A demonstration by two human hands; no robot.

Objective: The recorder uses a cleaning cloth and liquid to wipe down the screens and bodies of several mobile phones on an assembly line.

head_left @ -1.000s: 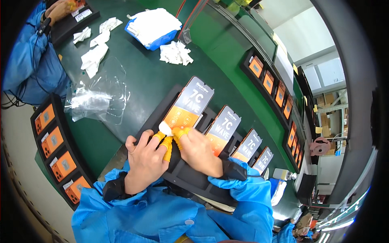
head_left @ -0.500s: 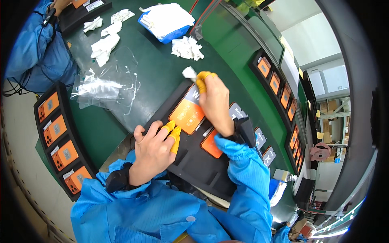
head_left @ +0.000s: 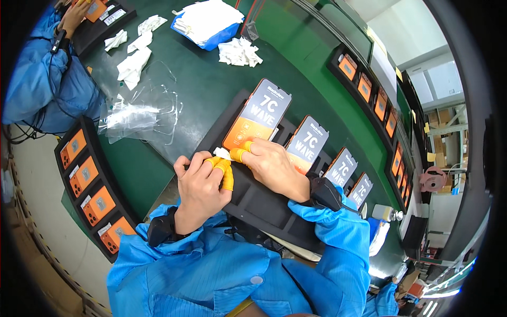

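Note:
A small white wipe [head_left: 222,153] is pinched between the fingertips of my two hands, just off the near corner of a phone [head_left: 259,112] with a grey and orange front. My left hand [head_left: 202,186], fingers curled and partly in yellow finger cots, is closed at the wipe's near side. From the right, my right hand [head_left: 274,168] closes on it too, its thumb and finger also in yellow cots. The phone lies tilted on a black slotted tray [head_left: 252,198]. More phones of the same look, such as this phone [head_left: 308,138], stand along the tray's right side.
Black trays of orange phones stand at left [head_left: 117,240] and far right [head_left: 355,84]. Crumpled white wipes [head_left: 134,67], a blue-white pack of wipes [head_left: 211,26] and clear plastic film [head_left: 138,117] lie on the green table. A co-worker's hand [head_left: 74,18] works at upper left.
My right hand has come back from the phone's far end to its near corner, bringing the wipe to my left fingers. The phone's front now shows more fully.

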